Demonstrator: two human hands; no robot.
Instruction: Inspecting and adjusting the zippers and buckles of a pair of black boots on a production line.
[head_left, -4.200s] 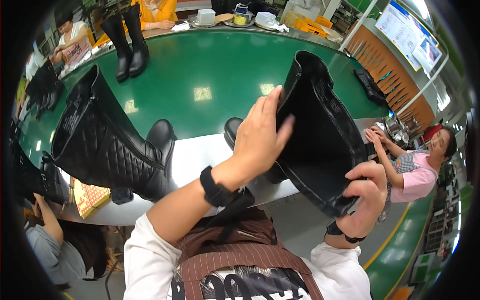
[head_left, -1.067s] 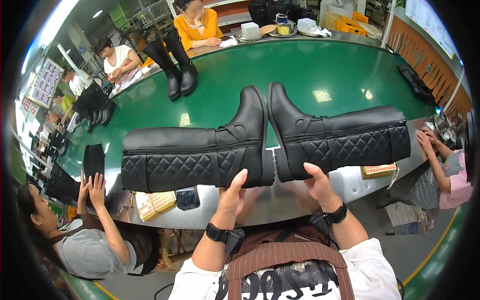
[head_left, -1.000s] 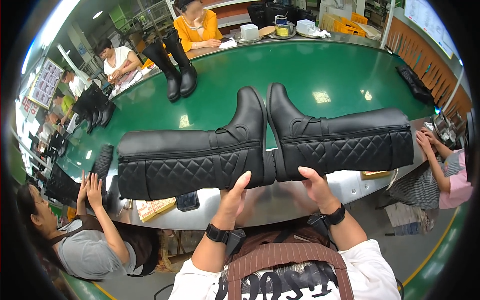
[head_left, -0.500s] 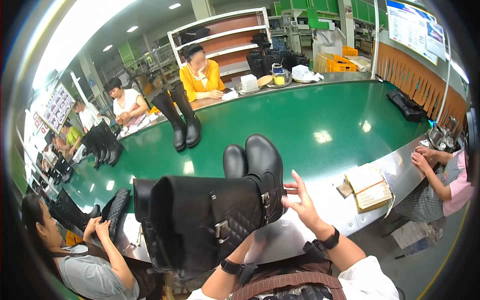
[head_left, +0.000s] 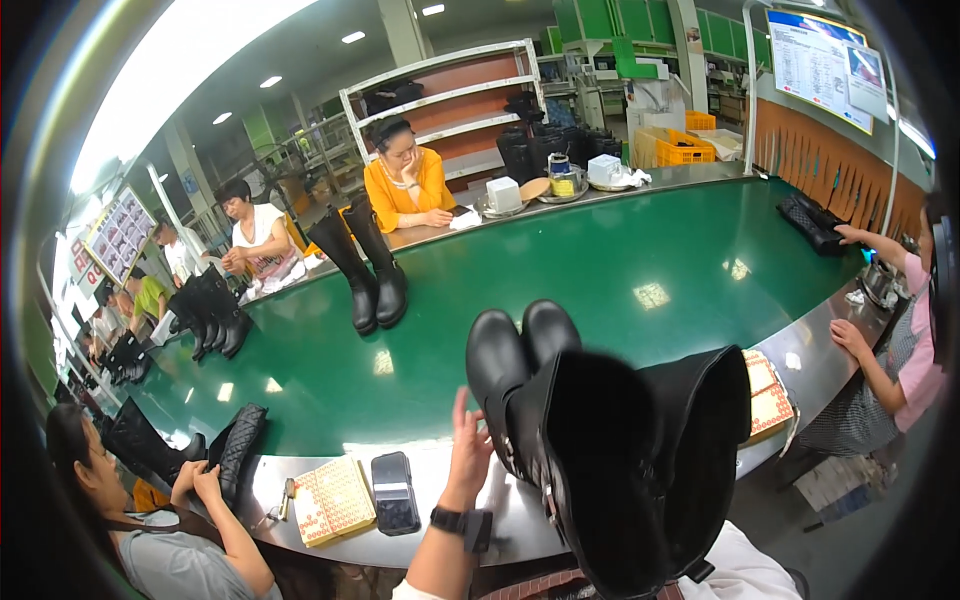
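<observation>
A pair of tall black leather boots (head_left: 600,440) leans right in front of me, toes pointing away over the green belt and open shaft tops toward me. Buckled straps show on the left boot's side. My left hand (head_left: 468,455) is at that boot's foot and ankle, its fingers stretched upward, not wrapped round it. Whether its fingertips touch the leather I cannot tell. The boots hide my right hand; only a white sleeve (head_left: 750,560) shows beside the shafts.
A phone (head_left: 396,492) and a yellow patterned pad (head_left: 333,500) lie on the metal edge at left; another patterned pad (head_left: 768,395) lies at right. Boots (head_left: 365,265) stand across the green belt (head_left: 560,240). Co-workers sit around it; the one at right touches a black boot (head_left: 812,222).
The boots have swung from left to right, uncovering the phone and left pad. My right hand, open before, is now hidden. The co-worker at right has reached to the far boot.
</observation>
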